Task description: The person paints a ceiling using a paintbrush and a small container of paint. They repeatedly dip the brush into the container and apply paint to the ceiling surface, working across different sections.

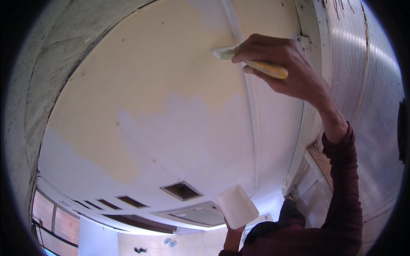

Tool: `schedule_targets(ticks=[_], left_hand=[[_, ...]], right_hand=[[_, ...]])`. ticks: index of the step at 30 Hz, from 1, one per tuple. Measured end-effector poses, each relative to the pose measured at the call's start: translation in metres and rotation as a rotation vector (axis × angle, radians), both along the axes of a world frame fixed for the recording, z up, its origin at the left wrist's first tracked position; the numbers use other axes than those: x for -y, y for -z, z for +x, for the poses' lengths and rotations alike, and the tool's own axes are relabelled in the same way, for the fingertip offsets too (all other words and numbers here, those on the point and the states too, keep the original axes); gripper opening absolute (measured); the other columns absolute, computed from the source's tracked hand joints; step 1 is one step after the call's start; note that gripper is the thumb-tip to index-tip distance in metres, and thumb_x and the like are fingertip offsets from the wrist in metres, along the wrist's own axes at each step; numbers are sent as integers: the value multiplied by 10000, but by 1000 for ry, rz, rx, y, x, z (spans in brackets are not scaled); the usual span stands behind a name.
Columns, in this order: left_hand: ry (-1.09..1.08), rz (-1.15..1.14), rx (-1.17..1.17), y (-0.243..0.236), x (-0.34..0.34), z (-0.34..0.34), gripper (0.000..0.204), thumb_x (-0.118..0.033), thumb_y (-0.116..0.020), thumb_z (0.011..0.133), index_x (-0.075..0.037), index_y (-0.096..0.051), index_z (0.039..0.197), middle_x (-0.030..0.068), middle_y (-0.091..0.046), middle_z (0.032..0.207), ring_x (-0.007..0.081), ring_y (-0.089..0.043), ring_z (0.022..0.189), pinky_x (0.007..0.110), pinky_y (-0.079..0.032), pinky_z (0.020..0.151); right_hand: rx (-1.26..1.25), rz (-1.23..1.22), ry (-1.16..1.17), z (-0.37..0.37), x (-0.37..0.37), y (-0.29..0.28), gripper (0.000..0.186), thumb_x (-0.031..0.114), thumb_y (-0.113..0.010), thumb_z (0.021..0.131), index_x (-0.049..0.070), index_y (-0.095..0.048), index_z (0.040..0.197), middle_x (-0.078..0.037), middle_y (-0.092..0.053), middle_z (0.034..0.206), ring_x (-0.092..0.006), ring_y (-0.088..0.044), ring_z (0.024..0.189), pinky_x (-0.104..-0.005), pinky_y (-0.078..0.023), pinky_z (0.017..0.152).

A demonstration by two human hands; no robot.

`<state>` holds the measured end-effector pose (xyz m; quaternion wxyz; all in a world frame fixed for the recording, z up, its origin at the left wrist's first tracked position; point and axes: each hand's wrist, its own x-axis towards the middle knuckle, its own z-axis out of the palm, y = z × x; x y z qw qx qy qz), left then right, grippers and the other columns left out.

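Up at the wall, my right hand (284,64) grips a paintbrush (267,69) with a worn yellow handle. White paint coats its bristles, which touch the cream part of the wall (141,72) beside a narrow raised strip (253,111). Lower down, my left hand (235,234) is closed round the lower end of a white rectangular tub (237,207); most of its fingers are hidden behind the tub. What the tub holds is hard to make out. Pale white paint covers the lower wall, with an uneven border against the cream above.
A square opening (182,190) and several narrow slots (132,201) pierce the lower wall. Ribbed translucent sheeting (363,85) and a pale post (314,64) stand at the right. A rough grey surface (55,55) borders the left. Sandals (169,242) lie on the tiled floor (192,243).
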<state>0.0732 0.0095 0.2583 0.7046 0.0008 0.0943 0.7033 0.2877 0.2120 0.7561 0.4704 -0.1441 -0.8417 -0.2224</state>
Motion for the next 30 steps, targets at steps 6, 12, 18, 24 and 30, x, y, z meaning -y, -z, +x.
schedule_targets(ticks=[6,12,18,24,30], left_hand=[[37,68,186,3,0,2,539,-500,-482,1000,-139,-505,1400,74,-596,1344,310,-566,1250,540,-452,1059],[106,100,200,4,-10,4,537,-501,-476,1003,-149,-501,1407,70,-592,1354,310,-559,1260,544,-450,1062],[81,64,161,14,-2,3,547,-507,-465,1008,-154,-482,1426,72,-578,1373,308,-554,1268,549,-450,1062],[83,82,177,8,1,6,570,-519,-456,1009,-150,-460,1444,75,-566,1384,305,-549,1275,545,-454,1061],[103,131,140,-12,-8,10,593,-531,-447,1010,-147,-438,1461,78,-555,1395,302,-545,1281,540,-458,1060]], right_hand=[[46,-357,-111,3,-5,-91,141,70,-736,866,48,-720,1004,-75,-737,954,-203,-695,878,-335,-554,776],[-106,145,-91,7,-12,-112,184,45,-770,831,50,-724,1009,-91,-744,948,-207,-703,895,-344,-557,803],[-80,396,103,2,-47,-29,246,64,-754,814,121,-718,1050,-28,-722,1087,-197,-701,983,-322,-609,778],[68,226,185,-6,-28,63,354,71,-767,777,134,-651,1106,-13,-636,1244,-199,-665,1069,-304,-644,775],[127,-287,-96,16,31,88,288,40,-782,775,73,-699,1049,-77,-709,1089,-228,-713,949,-337,-622,749]])
